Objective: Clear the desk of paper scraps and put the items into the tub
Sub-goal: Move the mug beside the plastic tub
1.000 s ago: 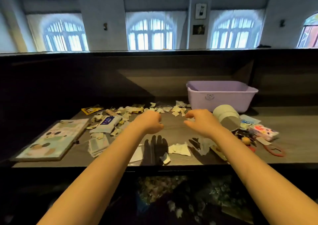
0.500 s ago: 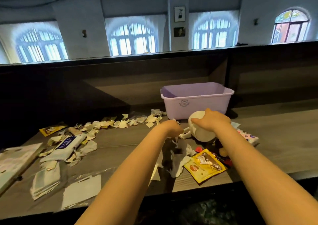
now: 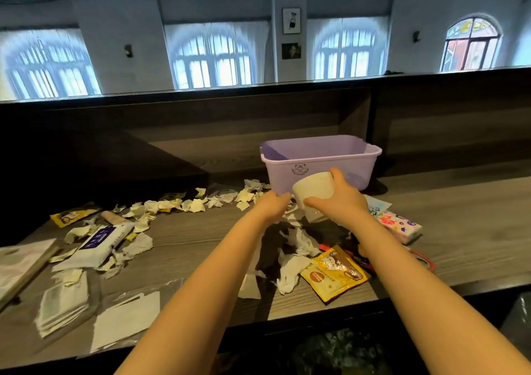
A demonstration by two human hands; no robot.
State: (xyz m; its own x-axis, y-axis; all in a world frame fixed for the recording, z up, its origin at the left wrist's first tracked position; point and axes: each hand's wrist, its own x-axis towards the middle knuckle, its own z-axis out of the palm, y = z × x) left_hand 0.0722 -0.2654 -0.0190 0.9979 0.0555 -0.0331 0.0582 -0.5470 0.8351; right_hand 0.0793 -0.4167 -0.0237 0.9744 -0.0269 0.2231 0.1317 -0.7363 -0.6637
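Note:
A lilac plastic tub (image 3: 287, 170) stands at the back of the wooden desk (image 3: 459, 216). In front of it my right hand (image 3: 342, 202) grips a white paper cup (image 3: 313, 191), lifted and tilted on its side with its mouth to the left. My left hand (image 3: 273, 205) hovers just left of the cup, fingertips near its rim; I cannot see whether it holds anything. Torn paper scraps (image 3: 195, 205) run in a band leftward from the tub. More crumpled scraps (image 3: 290, 268) lie under my forearms.
A yellow sachet (image 3: 334, 274) lies near the front edge. To the right sits a colourful tissue pack (image 3: 399, 225), with a red-handled item (image 3: 425, 259) just in front of it. At left are a wipes pack (image 3: 100, 242), another yellow sachet (image 3: 71, 216), a paper stack (image 3: 63, 303), a plastic sleeve (image 3: 123, 320) and a book (image 3: 20, 262).
My right hand reached to the cup, took hold of it and raised it toward the tub. My left hand moved right alongside it. The view turned right.

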